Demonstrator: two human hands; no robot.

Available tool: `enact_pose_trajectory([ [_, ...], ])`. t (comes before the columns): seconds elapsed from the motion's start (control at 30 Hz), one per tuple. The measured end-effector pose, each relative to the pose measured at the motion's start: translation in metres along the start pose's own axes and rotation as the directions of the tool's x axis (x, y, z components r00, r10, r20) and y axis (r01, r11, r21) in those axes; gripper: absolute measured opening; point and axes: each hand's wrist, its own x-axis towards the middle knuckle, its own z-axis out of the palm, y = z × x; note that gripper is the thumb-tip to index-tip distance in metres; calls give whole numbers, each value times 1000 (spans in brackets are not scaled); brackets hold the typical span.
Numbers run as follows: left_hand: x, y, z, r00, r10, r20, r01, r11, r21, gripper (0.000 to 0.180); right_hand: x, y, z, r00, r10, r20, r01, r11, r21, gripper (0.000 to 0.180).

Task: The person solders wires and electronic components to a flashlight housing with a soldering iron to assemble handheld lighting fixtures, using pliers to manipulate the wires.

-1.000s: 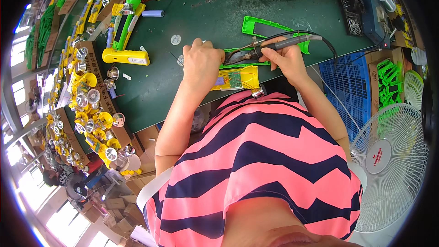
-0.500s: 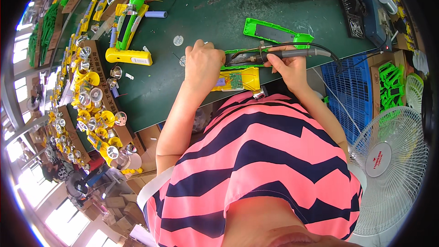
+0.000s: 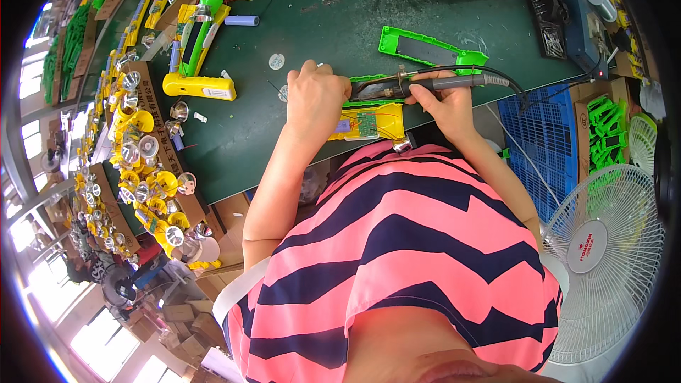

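Observation:
My right hand (image 3: 448,108) grips the grey handle of a soldering iron (image 3: 454,83), whose metal end points left toward my other hand. Beneath the iron lies a green plastic housing half (image 3: 376,103) with a dark panel in it. At the housing's left end my left hand (image 3: 316,98) is closed, knuckles up; its fingertips and whatever they pinch are hidden. Nearer my body sits a yellow housing half (image 3: 391,122) holding a green circuit board (image 3: 367,124), thin wires and a purple cell. A silvery reflector (image 3: 403,145) hangs at its right corner, by the table edge.
Another green housing half (image 3: 433,52) lies beyond the iron. To the left are a yellow-and-green lamp assembly (image 3: 198,88), a purple battery cell (image 3: 242,21) and rows of yellow lamp bodies (image 3: 145,122). A blue box-shaped unit (image 3: 585,35) stands far right, above a white fan (image 3: 589,248).
The soldering iron and my right hand have shifted very slightly, with the iron's metal end a little further left. My left hand stays nearly in place.

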Motion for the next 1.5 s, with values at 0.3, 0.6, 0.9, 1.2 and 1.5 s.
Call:
enact_pose_trajectory([
  [0.3, -1, 1, 0, 1000, -7, -3, 7, 1000, 2, 7, 1, -2, 0, 1000, -17, -6, 17, 999, 38, 18],
  [0.6, 0, 1, 0, 1000, -4, -6, 4, 1000, 3, 8, -12, -15, -7, 969, -184, -162, 191, 981, 24, 16],
  [0.9, 2, 2, 1, 999, 3, -37, -2, 999, 39, 5, -14, -25, -36, 823, -547, 152, 499, 570, -653, 30],
  [1.2, 1, 2, 0, 998, 15, -55, -12, 999, 52, 4, -9, -21, -41, 888, -385, 253, 424, 467, -776, 46],
  [1.5, -3, 3, -7, 999, 0, -32, 0, 1000, 18, 4, -11, -21, -38, 902, -305, 306, 422, 470, -775, 50],
])
